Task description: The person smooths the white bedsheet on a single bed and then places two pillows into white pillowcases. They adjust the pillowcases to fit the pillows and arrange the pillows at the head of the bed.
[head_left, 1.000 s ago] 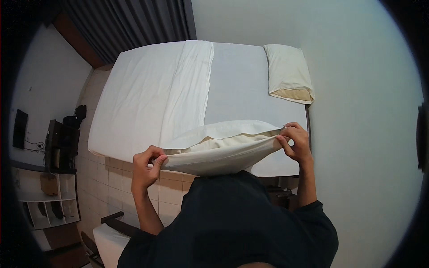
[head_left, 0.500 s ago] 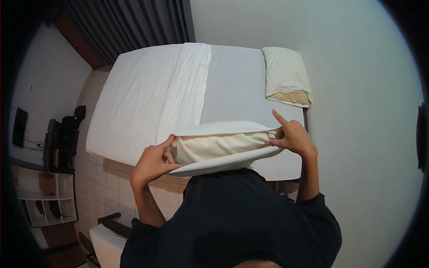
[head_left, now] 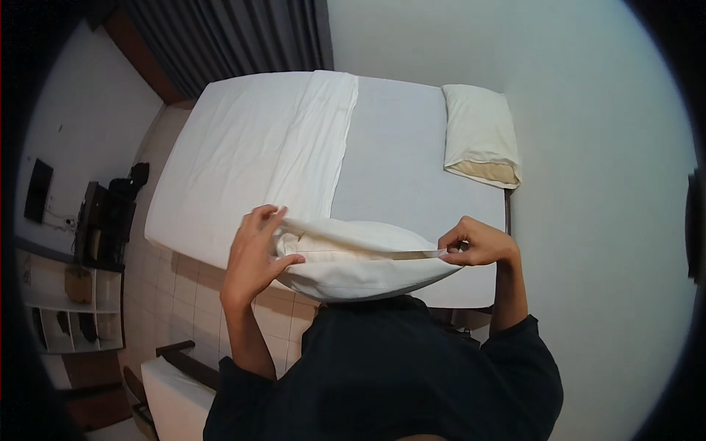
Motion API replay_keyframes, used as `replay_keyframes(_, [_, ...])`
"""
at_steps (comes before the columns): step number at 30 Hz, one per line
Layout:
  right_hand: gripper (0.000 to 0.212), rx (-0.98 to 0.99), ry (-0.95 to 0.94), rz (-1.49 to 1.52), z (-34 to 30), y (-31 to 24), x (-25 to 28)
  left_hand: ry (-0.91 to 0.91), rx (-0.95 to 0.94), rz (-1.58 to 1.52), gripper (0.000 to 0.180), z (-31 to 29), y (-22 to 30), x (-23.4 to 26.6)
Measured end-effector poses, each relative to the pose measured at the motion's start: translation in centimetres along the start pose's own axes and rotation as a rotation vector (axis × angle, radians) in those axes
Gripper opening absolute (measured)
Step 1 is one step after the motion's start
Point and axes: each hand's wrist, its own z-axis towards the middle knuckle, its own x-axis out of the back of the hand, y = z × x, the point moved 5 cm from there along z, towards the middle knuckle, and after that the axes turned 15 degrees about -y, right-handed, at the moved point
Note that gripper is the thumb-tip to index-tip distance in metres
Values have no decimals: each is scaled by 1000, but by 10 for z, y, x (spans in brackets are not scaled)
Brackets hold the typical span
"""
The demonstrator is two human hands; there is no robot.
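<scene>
In front of my torso is a white pillowcase (head_left: 353, 283) with a cream pillow (head_left: 327, 252) inside it. The case's mouth faces up, and its two edges meet in a narrow slit toward the right. At the right corner of the mouth, my right hand (head_left: 479, 241) pinches the fabric edge with curled fingers. My left hand (head_left: 254, 253) rests at the left corner, thumb and fingers spread apart with the thumb against the near edge. What lies behind the left fingers is partly hidden.
A bed (head_left: 401, 158) stands ahead, with a white sheet (head_left: 243, 140) folded back over its left part. Another pillow (head_left: 482, 125) lies at its right end against the wall. Shelves (head_left: 95, 301) and a dark cabinet (head_left: 103, 220) are at left; a chair (head_left: 176, 389) stands lower left.
The mouth of the pillowcase has narrowed, its edges drawn closer together. My left fingers have spread from their grip, and my right index finger has curled in from pointing out.
</scene>
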Motion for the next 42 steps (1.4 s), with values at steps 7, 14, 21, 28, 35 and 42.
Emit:
replay_keyframes(7, [23, 275, 342, -31, 9, 6, 16, -469, 139, -491, 81, -6, -38, -47])
replay_keyframes(14, [21, -227, 688, 87, 19, 61, 17, -729, -30, -438, 114, -13, -31, -42])
replay_keyframes(21, [24, -369, 665, -261, 53, 85, -13, -748, 136, -927, 65, -28, -59, -55])
replay_keyframes(28, [18, -366, 369, -35, 74, 97, -66, -780, 43, -904, 46, -48, -127, -119])
replay_keyframes(35, [17, -274, 384, 224, 65, 63, -117, -401, 113, -1001, 28, -82, -176, -111])
replay_keyframes(42, [20, -128, 843, -75, 66, 25, -152, -210, 64, -582, 15, -87, -143, -86])
